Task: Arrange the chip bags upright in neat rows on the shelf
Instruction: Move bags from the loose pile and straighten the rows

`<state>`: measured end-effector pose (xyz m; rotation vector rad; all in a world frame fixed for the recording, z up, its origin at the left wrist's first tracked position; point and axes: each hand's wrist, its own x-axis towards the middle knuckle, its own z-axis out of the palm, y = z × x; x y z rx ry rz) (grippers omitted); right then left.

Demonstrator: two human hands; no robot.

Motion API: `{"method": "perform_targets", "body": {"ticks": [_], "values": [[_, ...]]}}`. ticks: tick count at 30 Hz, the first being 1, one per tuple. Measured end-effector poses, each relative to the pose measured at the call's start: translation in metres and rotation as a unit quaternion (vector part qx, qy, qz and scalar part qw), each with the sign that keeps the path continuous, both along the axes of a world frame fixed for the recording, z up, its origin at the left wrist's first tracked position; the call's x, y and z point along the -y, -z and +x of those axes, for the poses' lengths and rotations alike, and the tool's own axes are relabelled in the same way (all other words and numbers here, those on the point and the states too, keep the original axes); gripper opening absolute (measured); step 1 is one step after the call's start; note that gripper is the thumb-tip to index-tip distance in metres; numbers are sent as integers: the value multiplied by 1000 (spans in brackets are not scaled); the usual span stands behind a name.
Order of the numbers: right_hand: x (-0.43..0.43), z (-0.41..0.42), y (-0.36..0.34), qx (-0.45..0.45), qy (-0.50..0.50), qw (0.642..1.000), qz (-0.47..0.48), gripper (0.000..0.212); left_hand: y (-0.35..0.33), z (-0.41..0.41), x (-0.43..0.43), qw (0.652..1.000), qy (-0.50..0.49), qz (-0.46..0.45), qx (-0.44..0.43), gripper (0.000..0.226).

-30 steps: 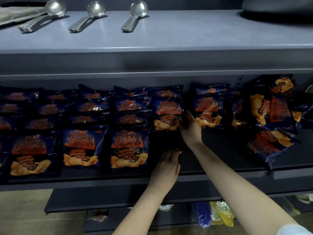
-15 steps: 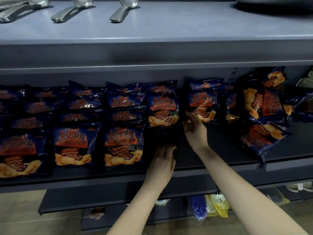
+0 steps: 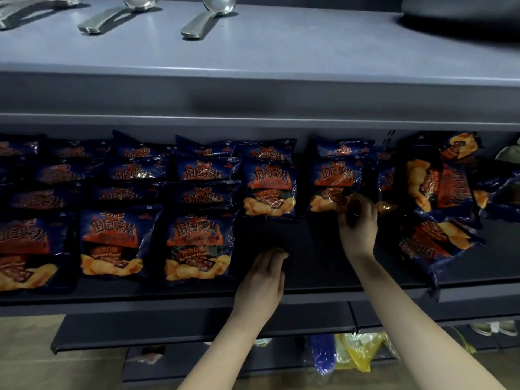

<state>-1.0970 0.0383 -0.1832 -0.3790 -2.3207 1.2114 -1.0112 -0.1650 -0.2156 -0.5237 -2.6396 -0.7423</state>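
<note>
Dark blue chip bags with orange flame print stand upright in rows on the dark middle shelf (image 3: 323, 282). One row ends at a bag (image 3: 268, 190) with a bare gap in front of it. My right hand (image 3: 358, 223) curls its fingers round the lower right corner of the upright bag (image 3: 333, 181) to the right of that one. My left hand (image 3: 263, 277) lies with straight fingers on the shelf in the gap, just right of the front bag (image 3: 199, 246), holding nothing. Right of my right hand, several bags (image 3: 433, 190) lie tumbled sideways in a loose heap.
The grey upper shelf (image 3: 281, 57) carries metal spoons (image 3: 202, 18) and a dark round pan (image 3: 461, 9) at the right. Below, yellow and blue packets (image 3: 351, 353) sit on a lower level. One tumbled bag (image 3: 430, 249) hangs over the shelf's front edge.
My right hand has slid to the right, from the gap between two upright bags to the lower right corner of the right one. My left hand has hardly moved.
</note>
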Motion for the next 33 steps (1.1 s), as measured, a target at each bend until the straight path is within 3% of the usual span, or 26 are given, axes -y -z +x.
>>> {"method": "perform_targets", "body": {"ticks": [12, 16, 26, 33], "values": [[-8, -3, 11, 11, 24, 998, -49, 60, -2, 1, -3, 1000, -15, -9, 6, 28], [-10, -5, 8, 36, 24, 997, -69, 63, -2, 1, -3, 1000, -19, -13, 11, 38], [-10, -19, -2, 129, -31, 986, -100, 100, -3, 1, -8, 997, -69, 12, 44, 37], [-11, -21, -7, 132, -9, 986, -100, 97, -11, 3, -14, 989, -109, 5, 104, 37]]}}
